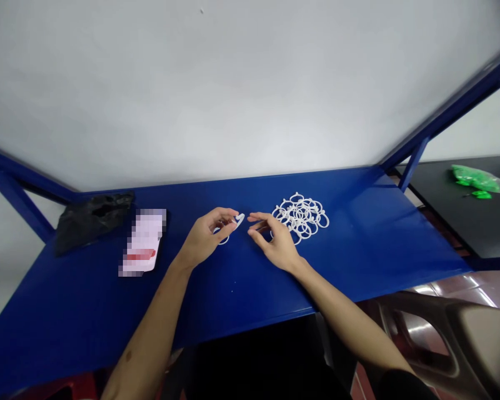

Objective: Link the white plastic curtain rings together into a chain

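Black bag (92, 219): a crumpled dark plastic bag lay at the far left of the blue table (358, 261), near the back edge; its contents could not be told.
Blurred card (144, 241): a pale packet with a red band lay just right of the bag, flat on the table.
Left hand (204, 239): fingers were curled and pinched on a white ring (229, 229), held just above the tabletop near the middle.
White ring: small, thin, pale plastic loop with a flatter tab at its right end; part of it was hidden behind the fingers.
Right hand (275, 241): it was partly open, thumb and forefinger pointed toward the ring's tab without clearly touching it; it gripped nothing.
Ring pile (300, 215): a loose heap of similar white rings, overlapping, lay just right of the right hand, near the back edge.
Open room: bare blue surface spread in front of both hands and to the right of the pile, up to the table's right edge.
Green bag (479, 180): a clear bag of green pieces sat on a separate dark table (462, 222) at far right.
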`<action>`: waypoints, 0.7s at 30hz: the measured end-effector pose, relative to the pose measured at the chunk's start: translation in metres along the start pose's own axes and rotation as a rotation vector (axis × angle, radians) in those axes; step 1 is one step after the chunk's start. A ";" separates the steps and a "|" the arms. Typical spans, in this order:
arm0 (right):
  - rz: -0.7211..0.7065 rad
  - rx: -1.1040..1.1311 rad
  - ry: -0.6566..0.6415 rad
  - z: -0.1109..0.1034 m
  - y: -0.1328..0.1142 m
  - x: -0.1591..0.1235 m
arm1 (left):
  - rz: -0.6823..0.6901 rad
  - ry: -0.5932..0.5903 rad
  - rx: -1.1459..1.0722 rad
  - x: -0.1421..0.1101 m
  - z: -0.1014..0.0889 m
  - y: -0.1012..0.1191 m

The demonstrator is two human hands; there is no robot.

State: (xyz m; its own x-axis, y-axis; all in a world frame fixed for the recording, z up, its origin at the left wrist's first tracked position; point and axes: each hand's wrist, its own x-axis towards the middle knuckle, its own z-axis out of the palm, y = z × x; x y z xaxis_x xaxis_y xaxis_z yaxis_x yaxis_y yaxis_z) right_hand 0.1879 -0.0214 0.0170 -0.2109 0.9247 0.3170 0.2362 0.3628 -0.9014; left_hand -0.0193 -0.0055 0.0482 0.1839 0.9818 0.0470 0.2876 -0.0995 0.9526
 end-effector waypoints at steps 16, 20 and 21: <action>-0.085 -0.223 0.159 0.012 0.004 -0.007 | -0.070 0.014 -0.192 -0.002 0.020 -0.001; -0.116 -0.166 0.170 0.013 0.005 -0.007 | -0.042 0.157 -0.162 -0.002 0.029 -0.004; -0.123 -0.155 0.169 0.013 0.005 -0.007 | -0.035 0.163 -0.154 -0.002 0.030 -0.006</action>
State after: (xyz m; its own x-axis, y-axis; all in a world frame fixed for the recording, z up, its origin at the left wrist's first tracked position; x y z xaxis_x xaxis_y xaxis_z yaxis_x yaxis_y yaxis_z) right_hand 0.1784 -0.0273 0.0064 -0.0888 0.8739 0.4780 0.3637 0.4752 -0.8012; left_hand 0.0071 -0.0118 0.0333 0.0186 0.9986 0.0487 0.1422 -0.0509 0.9885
